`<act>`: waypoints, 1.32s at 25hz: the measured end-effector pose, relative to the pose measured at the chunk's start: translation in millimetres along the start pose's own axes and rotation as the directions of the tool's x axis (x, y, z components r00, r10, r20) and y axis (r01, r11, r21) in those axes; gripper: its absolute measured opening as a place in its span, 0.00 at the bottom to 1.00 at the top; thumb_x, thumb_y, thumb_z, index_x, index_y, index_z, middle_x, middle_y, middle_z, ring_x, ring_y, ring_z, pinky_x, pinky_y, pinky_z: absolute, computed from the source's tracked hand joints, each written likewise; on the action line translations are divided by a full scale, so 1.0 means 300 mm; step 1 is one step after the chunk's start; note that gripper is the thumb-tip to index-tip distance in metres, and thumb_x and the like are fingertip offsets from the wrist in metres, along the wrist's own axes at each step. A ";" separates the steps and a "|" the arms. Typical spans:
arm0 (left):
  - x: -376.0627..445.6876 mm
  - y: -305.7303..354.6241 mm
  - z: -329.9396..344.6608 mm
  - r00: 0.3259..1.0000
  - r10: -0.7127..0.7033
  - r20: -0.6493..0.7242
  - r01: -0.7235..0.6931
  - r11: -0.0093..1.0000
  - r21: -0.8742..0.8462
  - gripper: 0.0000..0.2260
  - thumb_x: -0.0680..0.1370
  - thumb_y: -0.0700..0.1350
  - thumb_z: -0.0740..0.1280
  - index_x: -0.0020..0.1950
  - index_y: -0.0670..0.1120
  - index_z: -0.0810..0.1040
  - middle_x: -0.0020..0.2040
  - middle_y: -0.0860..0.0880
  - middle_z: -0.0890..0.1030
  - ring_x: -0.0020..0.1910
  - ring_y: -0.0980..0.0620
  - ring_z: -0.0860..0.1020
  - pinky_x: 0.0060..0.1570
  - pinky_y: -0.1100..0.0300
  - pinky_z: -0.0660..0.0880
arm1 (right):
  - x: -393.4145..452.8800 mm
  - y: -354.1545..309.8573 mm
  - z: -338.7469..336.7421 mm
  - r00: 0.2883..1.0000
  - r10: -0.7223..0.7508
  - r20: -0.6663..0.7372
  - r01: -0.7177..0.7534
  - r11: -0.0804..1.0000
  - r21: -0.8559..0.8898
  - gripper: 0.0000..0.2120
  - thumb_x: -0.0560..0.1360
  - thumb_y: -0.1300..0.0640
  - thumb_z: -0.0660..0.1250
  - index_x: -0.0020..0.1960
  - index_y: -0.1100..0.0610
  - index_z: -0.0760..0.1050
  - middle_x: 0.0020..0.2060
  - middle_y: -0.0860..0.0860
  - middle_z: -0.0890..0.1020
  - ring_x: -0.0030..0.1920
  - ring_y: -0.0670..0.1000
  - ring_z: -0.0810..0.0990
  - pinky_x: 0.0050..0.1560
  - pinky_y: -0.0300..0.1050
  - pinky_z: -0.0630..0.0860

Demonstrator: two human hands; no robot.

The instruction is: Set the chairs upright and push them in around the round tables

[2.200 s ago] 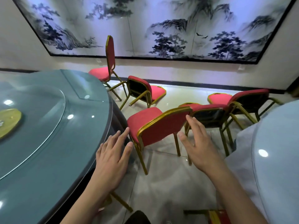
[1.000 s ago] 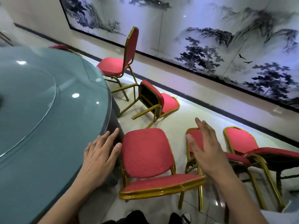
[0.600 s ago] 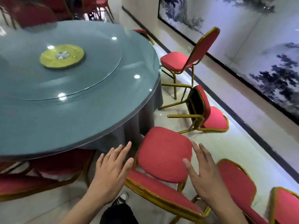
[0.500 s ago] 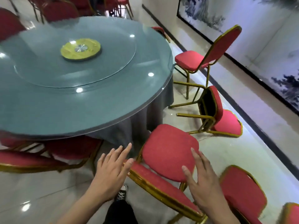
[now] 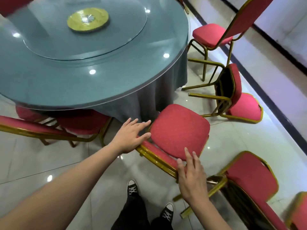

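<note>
A red chair with a gold frame (image 5: pixel 179 131) stands upright right below me, its seat facing the round glass-topped table (image 5: pixel 126 70). My left hand (image 5: pixel 131 136) lies with straight fingers on the left end of the chair's backrest top. My right hand (image 5: pixel 191 176) rests flat on the right end of the same backrest. Another red chair (image 5: pixel 232 90) lies tipped over on the floor at the right. A third one (image 5: pixel 214 35) stands upright beyond it, away from the table.
A chair (image 5: pixel 79 123) is pushed in under the table at the left. More red chairs (image 5: pixel 252 178) crowd the lower right. A glass turntable with a yellow centre (image 5: pixel 88 19) sits on the table. My shoes (image 5: pixel 132 190) stand on the glossy tiled floor. A dark skirting runs along the right wall.
I have stepped round behind the upright chair and my view has tilted down. Both hands have come down from the air onto the chair's backrest top.
</note>
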State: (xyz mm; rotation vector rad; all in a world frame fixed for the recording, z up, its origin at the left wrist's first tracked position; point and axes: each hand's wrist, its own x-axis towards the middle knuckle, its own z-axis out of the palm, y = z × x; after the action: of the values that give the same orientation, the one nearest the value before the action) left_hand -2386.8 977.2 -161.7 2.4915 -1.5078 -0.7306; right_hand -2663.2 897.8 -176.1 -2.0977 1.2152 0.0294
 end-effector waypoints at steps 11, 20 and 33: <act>-0.269 0.034 0.136 0.970 -0.211 -0.122 0.199 0.974 -0.108 0.39 0.74 0.75 0.38 0.81 0.61 0.57 0.75 0.51 0.73 0.78 0.50 0.63 0.77 0.50 0.54 | -0.053 0.059 0.022 0.976 -0.162 -0.143 0.170 0.984 0.047 0.35 0.79 0.31 0.46 0.80 0.46 0.62 0.77 0.52 0.66 0.74 0.56 0.68 0.70 0.62 0.69; -0.509 0.133 0.272 0.871 -0.441 -0.216 0.385 0.886 -0.257 0.38 0.74 0.75 0.40 0.81 0.61 0.57 0.79 0.55 0.65 0.80 0.49 0.57 0.75 0.47 0.56 | -0.016 0.150 -0.003 0.905 -0.423 -0.042 0.425 0.901 0.091 0.33 0.79 0.27 0.50 0.80 0.39 0.57 0.78 0.43 0.62 0.73 0.50 0.70 0.65 0.61 0.77; -0.337 0.117 0.213 0.691 -0.613 -0.382 0.491 0.787 -0.374 0.34 0.76 0.66 0.44 0.81 0.58 0.60 0.78 0.53 0.67 0.80 0.50 0.59 0.78 0.47 0.51 | 0.421 -0.027 -0.037 0.868 -0.493 0.063 0.496 0.867 -0.053 0.32 0.79 0.29 0.46 0.81 0.37 0.55 0.78 0.46 0.65 0.76 0.52 0.65 0.72 0.56 0.63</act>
State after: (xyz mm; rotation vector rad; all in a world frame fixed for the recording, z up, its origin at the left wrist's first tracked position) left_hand -2483.3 1055.4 -171.2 2.6565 -0.4401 -0.2668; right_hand -2589.7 798.8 -207.2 -2.3962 0.6220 -0.1147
